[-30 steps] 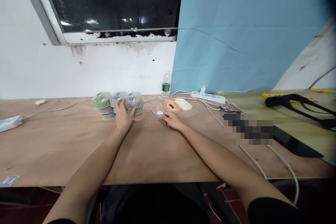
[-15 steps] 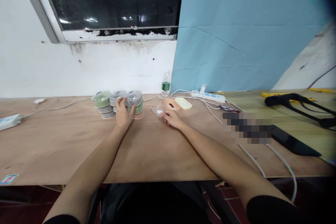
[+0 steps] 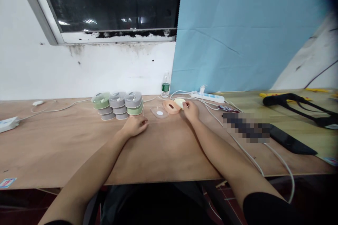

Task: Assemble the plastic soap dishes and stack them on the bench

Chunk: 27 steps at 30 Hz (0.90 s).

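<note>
My right hand (image 3: 191, 111) pinches the edge of a pale yellow shallow dish (image 3: 179, 103). Left of the dish lies a peach-coloured piece (image 3: 171, 107) with a dark oval slot. Beside that, a clear plastic cover (image 3: 155, 113) with a white round spot lies flat on the table. My left hand (image 3: 135, 126) rests on the table, empty, its fingers loosely bent and apart. Just behind it stand three stacks of small lidded boxes: a left stack (image 3: 101, 102) topped in green, a grey middle stack (image 3: 118, 101), and a right stack (image 3: 135, 110) with grey over green.
A water bottle (image 3: 165, 85) stands against the wall. Behind my right hand lies a white power strip (image 3: 211, 97) with cables. A black frame-like object (image 3: 295, 102) and a dark flat object (image 3: 292, 140) are at the right. Another white power strip (image 3: 9, 124) sits far left.
My right hand has let go of the clear cover and moved right to the pale yellow dish. My left hand has come off the right stack, down toward me.
</note>
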Motion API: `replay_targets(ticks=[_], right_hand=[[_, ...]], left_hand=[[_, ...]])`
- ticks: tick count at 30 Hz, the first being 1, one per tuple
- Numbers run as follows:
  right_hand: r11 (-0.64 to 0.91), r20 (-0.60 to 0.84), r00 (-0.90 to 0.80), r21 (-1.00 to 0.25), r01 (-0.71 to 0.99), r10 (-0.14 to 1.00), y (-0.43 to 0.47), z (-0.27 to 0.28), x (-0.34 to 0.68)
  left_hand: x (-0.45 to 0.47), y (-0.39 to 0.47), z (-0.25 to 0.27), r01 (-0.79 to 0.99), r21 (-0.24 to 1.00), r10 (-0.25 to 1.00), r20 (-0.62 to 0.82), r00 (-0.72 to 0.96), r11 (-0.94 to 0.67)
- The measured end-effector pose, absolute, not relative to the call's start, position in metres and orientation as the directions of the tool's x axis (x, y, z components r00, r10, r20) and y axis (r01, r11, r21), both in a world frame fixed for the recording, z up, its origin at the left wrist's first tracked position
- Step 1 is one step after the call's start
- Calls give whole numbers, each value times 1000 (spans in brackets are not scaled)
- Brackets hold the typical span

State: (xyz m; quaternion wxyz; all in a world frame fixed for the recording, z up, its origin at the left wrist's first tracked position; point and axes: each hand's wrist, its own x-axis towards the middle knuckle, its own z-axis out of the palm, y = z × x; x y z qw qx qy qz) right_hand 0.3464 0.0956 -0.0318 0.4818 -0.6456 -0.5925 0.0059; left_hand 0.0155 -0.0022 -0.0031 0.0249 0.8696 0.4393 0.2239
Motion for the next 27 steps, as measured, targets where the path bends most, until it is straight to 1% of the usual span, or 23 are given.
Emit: replay_targets(ticks=[3, 7, 9, 12, 17, 20, 23, 25, 27], right_hand=[[83, 516, 314, -609, 789, 797, 105, -39, 363], [-12, 384, 282, -574, 819, 879, 112, -47, 370], [6, 349, 220, -544, 839, 911, 114, -50, 369], [59, 345, 135, -499, 865, 929, 115, -52, 367], [7, 341, 169, -459, 888, 925, 114, -50, 365], [-22, 359, 220, -481, 876, 907, 111, -46, 363], [-35, 438, 320, -545, 838, 840, 105, -40, 361], [9, 520, 359, -577, 816, 775, 101, -35, 357], [94, 609, 357, -583, 807, 708, 96, -29, 349]], left_hand=[[14, 0, -6, 745, 268, 788, 298, 539, -611], [11, 4, -10, 760, 311, 821, 248, 514, -570], [10, 5, -11, 766, 328, 833, 233, 502, -553], [9, 6, -13, 768, 330, 836, 224, 500, -548], [8, 8, -16, 771, 327, 837, 217, 502, -547], [7, 9, -18, 769, 322, 834, 219, 507, -552], [8, 10, -18, 770, 320, 834, 219, 506, -552], [8, 10, -18, 769, 329, 836, 218, 503, -548], [8, 10, -18, 765, 341, 837, 218, 502, -547]])
